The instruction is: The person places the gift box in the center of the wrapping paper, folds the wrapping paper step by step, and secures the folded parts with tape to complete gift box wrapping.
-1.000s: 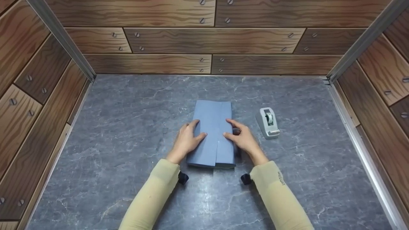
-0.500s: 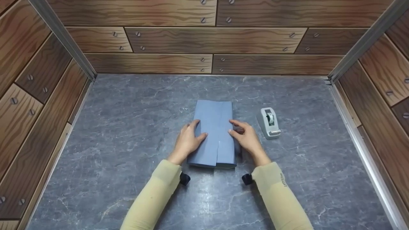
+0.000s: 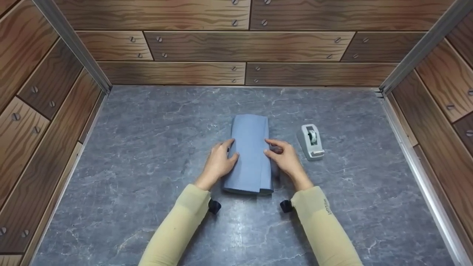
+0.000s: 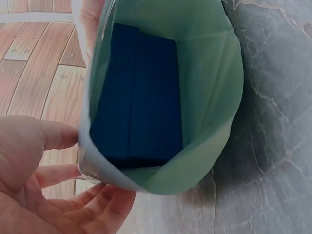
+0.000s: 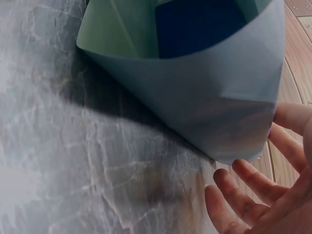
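A sheet of blue wrapping paper (image 3: 249,159) lies as a flattened sleeve on the table, its overlapping edge running lengthwise right of the middle. Inside it sits a dark blue box (image 4: 146,97), seen through the open near end; the paper's inner side is pale green. My left hand (image 3: 217,160) holds the left side of the sleeve, thumb on top and fingers about the lower edge. On the right side, my right hand (image 3: 286,159) touches the paper with thumb and forefinger. Its other fingers (image 5: 246,207) are spread loosely beside the lower corner.
A grey tape dispenser (image 3: 311,142) with a roll of tape stands right of the wrapped box. Wood-patterned walls (image 3: 244,46) border the grey marbled table (image 3: 155,122) at the back and sides.
The left side of the paper has drawn in to the right, so the sleeve looks narrower and rounder. Its overlapping edge has shifted right. My right hand moved slightly right earlier, then stayed.
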`<state>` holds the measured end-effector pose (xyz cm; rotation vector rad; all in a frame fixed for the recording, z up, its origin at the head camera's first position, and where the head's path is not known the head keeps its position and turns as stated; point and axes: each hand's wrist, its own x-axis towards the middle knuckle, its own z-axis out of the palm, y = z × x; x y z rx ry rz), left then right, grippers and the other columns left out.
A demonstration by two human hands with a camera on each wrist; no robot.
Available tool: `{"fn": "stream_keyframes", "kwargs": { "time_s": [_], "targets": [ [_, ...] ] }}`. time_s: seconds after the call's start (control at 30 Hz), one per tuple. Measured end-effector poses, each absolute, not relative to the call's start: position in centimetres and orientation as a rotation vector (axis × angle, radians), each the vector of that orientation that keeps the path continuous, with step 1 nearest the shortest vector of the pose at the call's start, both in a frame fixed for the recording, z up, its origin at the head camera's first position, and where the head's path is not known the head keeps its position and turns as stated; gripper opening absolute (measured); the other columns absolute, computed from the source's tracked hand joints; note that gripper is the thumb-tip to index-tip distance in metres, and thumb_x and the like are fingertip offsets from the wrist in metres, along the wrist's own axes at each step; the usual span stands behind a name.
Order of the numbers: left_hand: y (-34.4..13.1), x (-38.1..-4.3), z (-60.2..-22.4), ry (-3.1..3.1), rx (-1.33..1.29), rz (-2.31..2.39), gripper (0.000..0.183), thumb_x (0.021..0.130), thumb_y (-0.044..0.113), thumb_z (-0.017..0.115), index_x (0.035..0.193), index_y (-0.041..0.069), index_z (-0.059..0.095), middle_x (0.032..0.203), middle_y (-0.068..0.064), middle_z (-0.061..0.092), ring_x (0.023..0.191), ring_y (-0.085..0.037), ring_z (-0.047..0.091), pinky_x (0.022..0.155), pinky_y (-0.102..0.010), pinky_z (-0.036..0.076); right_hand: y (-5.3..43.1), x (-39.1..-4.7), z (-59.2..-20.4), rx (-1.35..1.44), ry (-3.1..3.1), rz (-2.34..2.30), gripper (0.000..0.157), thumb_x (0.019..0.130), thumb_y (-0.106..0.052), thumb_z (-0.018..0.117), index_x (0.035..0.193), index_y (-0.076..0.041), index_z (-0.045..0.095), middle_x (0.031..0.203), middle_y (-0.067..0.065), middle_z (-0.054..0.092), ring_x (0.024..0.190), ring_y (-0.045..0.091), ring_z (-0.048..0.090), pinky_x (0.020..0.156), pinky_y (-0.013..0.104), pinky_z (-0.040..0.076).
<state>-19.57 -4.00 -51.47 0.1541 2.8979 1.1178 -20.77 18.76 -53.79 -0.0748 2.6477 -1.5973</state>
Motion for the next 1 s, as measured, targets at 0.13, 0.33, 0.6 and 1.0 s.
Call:
{"fn": "stream_keyframes", "kwargs": {
  "time_s": [0.13,0.33,0.6,1.0],
  "targets": [
    [-3.8,-19.58,-51.47,2.892,0.177,1.099,0.051,0.087,0.029,0.06,0.134,0.014,0.046,0.12,-0.014,0.053,0.106,-0.025,0.053,0.085,-0.04,0.045,18.75,-20.69,-53.75,-0.112,2.678,-1.57,0.037,0.085,-0.023,0.066,0.121,-0.019,0.061,0.119,0.013,0.053,0.099,0.028,0.057,0.079,0.039,0.048],
    [-3.56,-19.61,-51.55,2.9,0.159,1.038,0.051,0.087,0.035,0.06,0.134,0.019,0.047,0.119,-0.015,0.053,0.106,-0.028,0.053,0.083,-0.042,0.045,18.8,-20.72,-53.68,-0.163,2.71,-1.535,0.035,0.088,-0.019,0.06,0.123,-0.018,0.06,0.116,0.013,0.054,0.093,0.027,0.059,0.078,0.039,0.048],
    [-3.46,-19.86,-51.83,2.893,0.167,1.032,0.053,0.087,0.039,0.059,0.135,0.021,0.046,0.121,-0.015,0.051,0.109,-0.03,0.05,0.087,-0.044,0.043,18.87,-20.79,-53.71,-0.178,2.686,-1.579,0.035,0.087,-0.014,0.061,0.122,-0.015,0.06,0.117,0.013,0.054,0.094,0.027,0.059,0.078,0.039,0.048],
    [-3.68,-20.02,-51.76,2.815,0.277,1.021,0.044,0.088,0.036,0.058,0.13,0.025,0.052,0.131,-0.016,0.045,0.12,-0.032,0.041,0.094,-0.046,0.037,18.77,-20.71,-53.26,-0.185,2.647,-1.648,0.035,0.086,-0.012,0.063,0.121,-0.012,0.061,0.118,0.013,0.054,0.097,0.028,0.057,0.08,0.041,0.047]
  ]
}}
